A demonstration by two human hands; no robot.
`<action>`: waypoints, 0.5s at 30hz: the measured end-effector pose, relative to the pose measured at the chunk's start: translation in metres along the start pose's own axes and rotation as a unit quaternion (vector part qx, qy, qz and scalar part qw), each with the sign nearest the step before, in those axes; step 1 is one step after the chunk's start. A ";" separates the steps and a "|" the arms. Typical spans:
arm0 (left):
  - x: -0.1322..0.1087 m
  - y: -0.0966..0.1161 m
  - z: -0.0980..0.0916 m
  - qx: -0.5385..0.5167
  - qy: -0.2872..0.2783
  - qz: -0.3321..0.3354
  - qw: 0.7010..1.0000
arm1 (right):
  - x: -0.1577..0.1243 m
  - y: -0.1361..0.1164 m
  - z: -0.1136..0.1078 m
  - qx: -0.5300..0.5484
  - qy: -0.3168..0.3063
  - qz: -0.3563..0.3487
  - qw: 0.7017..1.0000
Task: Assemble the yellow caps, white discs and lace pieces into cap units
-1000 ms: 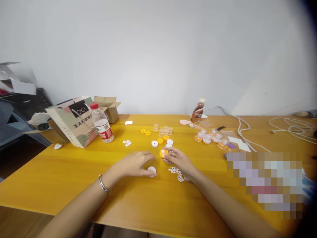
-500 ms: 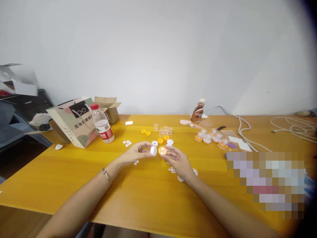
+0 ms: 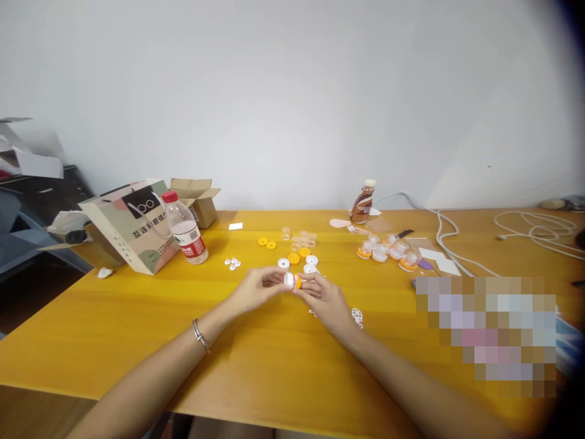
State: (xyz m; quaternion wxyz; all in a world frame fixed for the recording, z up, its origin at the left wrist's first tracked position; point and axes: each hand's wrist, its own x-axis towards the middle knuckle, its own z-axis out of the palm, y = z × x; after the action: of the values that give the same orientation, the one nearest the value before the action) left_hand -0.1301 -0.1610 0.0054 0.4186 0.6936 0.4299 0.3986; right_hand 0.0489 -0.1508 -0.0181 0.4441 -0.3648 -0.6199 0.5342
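Between thumb and fingers, my left hand (image 3: 258, 289) holds a small round white plastic piece (image 3: 288, 280). My right hand (image 3: 325, 299) pinches a round orange plastic piece (image 3: 298, 281), its flat side turned toward the white one. The two pieces meet or nearly meet above the table; fingers hide the contact. Just beyond lie white discs (image 3: 284, 263) and yellow discs (image 3: 293, 259) with holes. Behind these stand clear plastic cups (image 3: 304, 240). Several small white pegs (image 3: 233, 264) lie left of my hands, and flat white cut-out parts (image 3: 357, 316) lie partly behind my right wrist.
Orange-and-clear assemblies (image 3: 384, 251) sit to the right, near a brown drink bottle (image 3: 362, 202). A water bottle (image 3: 186, 230), a paper bag (image 3: 137, 228) and a cardboard box (image 3: 201, 204) stand on the left. White cables (image 3: 443, 235) run along the right back. A pixelated patch covers the right front.
My hands have come together, bringing the white piece and the orange piece face to face. The orange piece has turned from facing me to edge-on. The view has shifted slightly.
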 end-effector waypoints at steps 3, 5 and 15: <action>-0.002 0.005 0.004 0.054 0.000 0.010 0.998 | -0.002 0.000 0.002 -0.013 -0.004 -0.010 1.000; -0.003 0.007 0.006 0.075 -0.002 0.018 0.997 | -0.003 0.001 0.003 -0.020 -0.010 -0.022 0.999; -0.004 -0.003 0.011 0.092 0.015 0.007 0.996 | -0.005 0.013 -0.001 -0.132 -0.032 -0.089 0.987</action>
State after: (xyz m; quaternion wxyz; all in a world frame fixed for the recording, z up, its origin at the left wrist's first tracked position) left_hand -0.1224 -0.1664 -0.0015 0.3438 0.7262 0.4658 0.3707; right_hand 0.0513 -0.1531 -0.0320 0.4180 -0.3466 -0.7284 0.4178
